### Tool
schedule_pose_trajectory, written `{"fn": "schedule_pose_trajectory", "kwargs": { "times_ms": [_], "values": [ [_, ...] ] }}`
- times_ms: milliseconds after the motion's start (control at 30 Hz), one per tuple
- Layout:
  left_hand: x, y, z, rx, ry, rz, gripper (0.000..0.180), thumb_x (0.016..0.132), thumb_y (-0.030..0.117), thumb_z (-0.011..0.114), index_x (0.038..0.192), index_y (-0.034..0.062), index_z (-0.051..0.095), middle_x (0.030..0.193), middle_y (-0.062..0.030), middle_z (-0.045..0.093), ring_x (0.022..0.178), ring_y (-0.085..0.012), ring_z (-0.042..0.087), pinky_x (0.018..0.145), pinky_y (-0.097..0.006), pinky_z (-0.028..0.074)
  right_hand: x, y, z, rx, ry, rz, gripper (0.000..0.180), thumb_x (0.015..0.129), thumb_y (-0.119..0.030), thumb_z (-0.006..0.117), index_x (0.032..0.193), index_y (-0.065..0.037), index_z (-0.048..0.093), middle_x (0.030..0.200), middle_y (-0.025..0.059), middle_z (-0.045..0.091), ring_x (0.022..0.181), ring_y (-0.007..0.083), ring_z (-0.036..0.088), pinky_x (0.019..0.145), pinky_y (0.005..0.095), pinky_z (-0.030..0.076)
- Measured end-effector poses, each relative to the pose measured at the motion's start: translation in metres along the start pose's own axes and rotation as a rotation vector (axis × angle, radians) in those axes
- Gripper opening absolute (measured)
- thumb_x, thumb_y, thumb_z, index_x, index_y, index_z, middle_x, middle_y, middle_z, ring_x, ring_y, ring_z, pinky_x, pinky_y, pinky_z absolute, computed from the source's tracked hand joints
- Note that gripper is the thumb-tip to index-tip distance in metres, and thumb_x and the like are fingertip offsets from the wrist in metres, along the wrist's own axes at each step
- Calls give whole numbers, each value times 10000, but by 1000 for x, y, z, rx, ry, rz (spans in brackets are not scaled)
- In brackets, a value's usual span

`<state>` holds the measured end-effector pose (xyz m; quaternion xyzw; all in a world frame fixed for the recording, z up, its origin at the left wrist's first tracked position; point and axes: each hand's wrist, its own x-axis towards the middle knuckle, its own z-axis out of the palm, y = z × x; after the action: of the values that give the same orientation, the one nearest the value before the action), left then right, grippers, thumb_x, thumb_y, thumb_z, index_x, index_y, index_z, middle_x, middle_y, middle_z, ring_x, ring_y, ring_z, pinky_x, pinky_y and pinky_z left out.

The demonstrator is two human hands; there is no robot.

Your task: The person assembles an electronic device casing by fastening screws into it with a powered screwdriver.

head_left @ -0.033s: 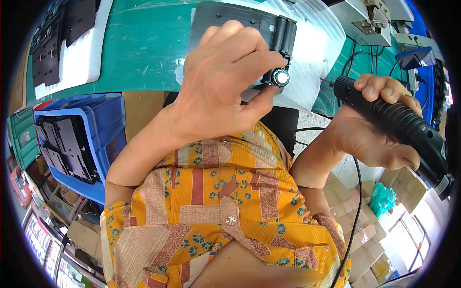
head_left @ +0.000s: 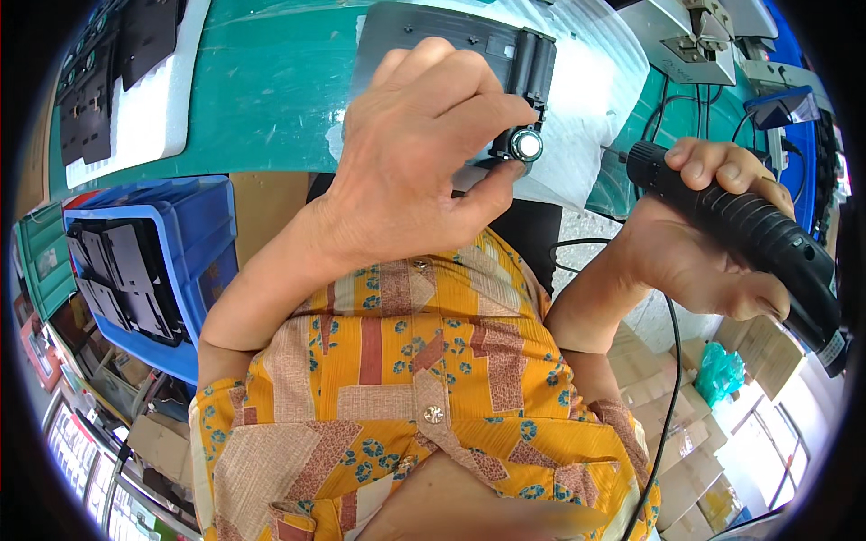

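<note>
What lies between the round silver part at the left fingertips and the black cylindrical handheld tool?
In the head view: a translucent white sheet, then a green tabletop strip, with the thin bit of the tool above it.

Yellow patchwork shirt — blue flowers

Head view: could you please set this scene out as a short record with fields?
Left hand: over the black panel, thumb and index finger on either side of a round, bright-ended part
Right hand: wrapped around a black handheld tool, its tip apart from the panel
Under the panel: translucent white sheet on a green tabletop
Left side: blue crate holding black parts
</note>
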<state>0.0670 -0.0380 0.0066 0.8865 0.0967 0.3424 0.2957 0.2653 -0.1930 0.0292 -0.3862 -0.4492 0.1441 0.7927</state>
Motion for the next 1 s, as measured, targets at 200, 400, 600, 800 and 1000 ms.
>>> {"fn": "schedule_pose_trajectory", "kwargs": {
  "times_ms": [200, 400, 600, 800, 1000],
  "values": [
    [0, 0, 2, -56, 8, -40, 407, 613, 7, 803, 1009, 77, 738, 887, -53, 634, 799, -246, 566, 678, -342, 438, 1, -1, -3, -1, -51, -7, 879, 812, -883, 554, 1218, -113, 671, 1041, 136, 627, 833, 269, 612, 757, 434, 490],
    [-1, -4, 1, -33, 0, 13, 404, 614, 5, 801, 1008, 65, 736, 869, -58, 631, 777, -238, 559, 661, -336, 432, 2, -1, -2, -33, -74, -33, 904, 820, -883, 543, 1243, -92, 655, 1048, 145, 632, 823, 269, 622, 744, 436, 504],
    [-6, -5, -2, -46, 58, 82, 353, 606, -27, 783, 947, 57, 747, 818, -60, 620, 731, -237, 562, 653, -343, 421, 1, -2, -3, -15, -87, -21, 897, 829, -874, 546, 1253, -91, 652, 1053, 148, 629, 852, 276, 621, 765, 445, 498],
    [-14, -7, 1, -2, 96, 233, 393, 592, 3, 747, 979, 63, 765, 810, -32, 588, 733, -230, 563, 688, -375, 439, 2, -2, -5, 13, -76, -4, 881, 824, -858, 574, 1255, -94, 654, 1040, 143, 625, 848, 282, 608, 763, 445, 491],
    [-13, -9, 5, 58, 80, 258, 381, 644, 26, 724, 1018, 82, 769, 843, -21, 589, 756, -237, 564, 741, -398, 456, 0, 1, 3, -5, -1, -91, 951, 825, -895, 511, 1286, -67, 592, 1002, 148, 633, 762, 271, 616, 703, 429, 522]
  ]
}}
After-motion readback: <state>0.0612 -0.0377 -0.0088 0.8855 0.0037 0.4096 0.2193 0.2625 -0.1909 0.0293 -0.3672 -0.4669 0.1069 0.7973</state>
